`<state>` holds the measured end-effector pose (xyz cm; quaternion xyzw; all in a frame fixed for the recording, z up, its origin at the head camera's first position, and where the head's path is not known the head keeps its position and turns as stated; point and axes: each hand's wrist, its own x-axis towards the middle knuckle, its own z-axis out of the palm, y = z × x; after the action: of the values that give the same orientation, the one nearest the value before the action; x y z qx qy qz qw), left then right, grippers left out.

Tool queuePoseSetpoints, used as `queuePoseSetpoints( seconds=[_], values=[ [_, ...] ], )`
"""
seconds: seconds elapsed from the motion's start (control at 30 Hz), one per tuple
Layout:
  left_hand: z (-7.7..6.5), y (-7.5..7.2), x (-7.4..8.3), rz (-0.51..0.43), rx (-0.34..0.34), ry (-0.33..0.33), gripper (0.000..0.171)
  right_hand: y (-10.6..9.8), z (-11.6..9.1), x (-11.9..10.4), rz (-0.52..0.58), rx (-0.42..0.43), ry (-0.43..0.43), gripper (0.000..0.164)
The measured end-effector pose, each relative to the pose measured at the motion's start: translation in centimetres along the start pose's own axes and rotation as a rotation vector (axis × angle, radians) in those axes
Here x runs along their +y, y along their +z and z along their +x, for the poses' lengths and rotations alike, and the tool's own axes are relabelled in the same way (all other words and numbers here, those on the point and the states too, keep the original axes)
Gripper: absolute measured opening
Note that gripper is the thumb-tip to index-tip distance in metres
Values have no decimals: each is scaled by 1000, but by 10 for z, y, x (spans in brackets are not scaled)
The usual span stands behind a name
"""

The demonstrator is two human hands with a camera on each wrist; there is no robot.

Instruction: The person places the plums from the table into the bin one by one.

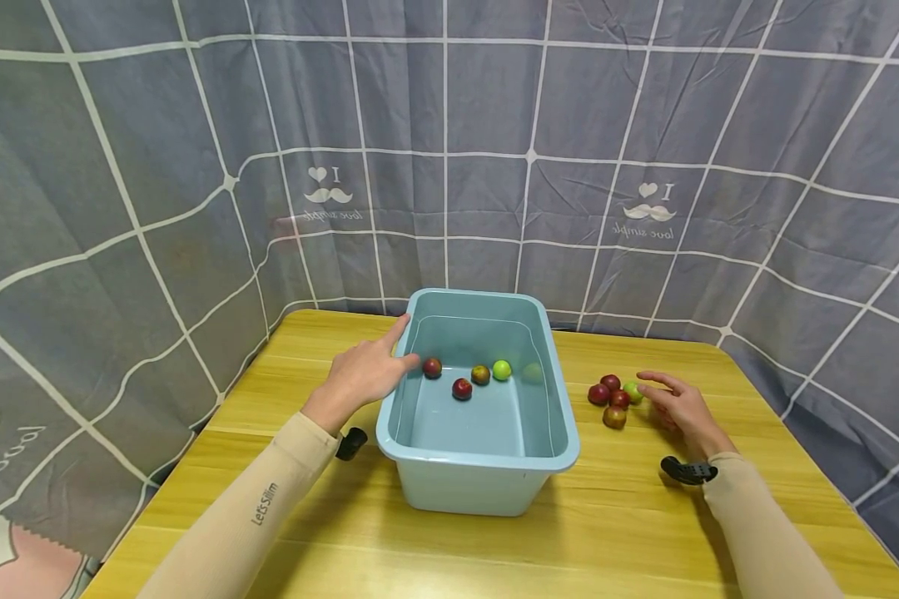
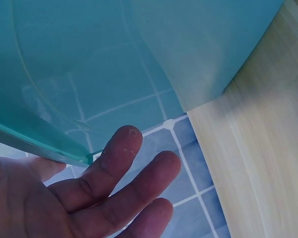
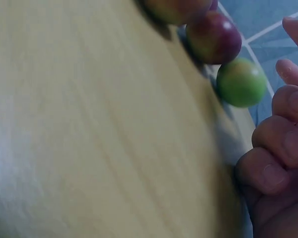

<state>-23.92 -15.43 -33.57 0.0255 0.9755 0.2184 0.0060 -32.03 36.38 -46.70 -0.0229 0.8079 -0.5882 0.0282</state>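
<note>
My left hand [image 1: 367, 370] rests at the left rim of a light blue plastic tub [image 1: 479, 481], thumb reaching over the rim. In the left wrist view, its other fingers [image 2: 134, 193] extend loosely along the tub's outside. Inside the tub lie several small plum-like fruits: dark red ones, a brownish one [image 1: 480, 375] and a green one [image 1: 502, 370]. To the right of the tub, my right hand [image 1: 682, 412] hovers beside a green fruit [image 3: 241, 83], thumb and index apart, the other fingers bent, nothing held. Dark red fruits [image 1: 598, 394] and a brownish one [image 1: 614, 418] cluster against it.
The tub and loose fruits stand on a yellow wood-grain table [image 1: 330, 532]. Grey curtain [image 1: 479, 100] with white grid lines hangs behind and along both sides, close to the table's far edge. Each wrist wears a black band [image 1: 689, 471].
</note>
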Motion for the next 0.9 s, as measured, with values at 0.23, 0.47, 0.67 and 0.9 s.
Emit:
queuePoseSetpoints(
  seconds=[0.23,0.47,0.67,0.9],
  values=[
    [1,1,0,9,4,1,77,0,1,10,63,-12,26,53],
    [1,1,0,-6,-3,0,77,2,3,9,-42,-15,62,66],
    [-1,2,0,-11,-12,-5,78,4,4,10,-99,-26,78,65],
    [1,1,-1,-15,-3,-2,78,2,8,11,-145,-17,79,63]
  ],
)
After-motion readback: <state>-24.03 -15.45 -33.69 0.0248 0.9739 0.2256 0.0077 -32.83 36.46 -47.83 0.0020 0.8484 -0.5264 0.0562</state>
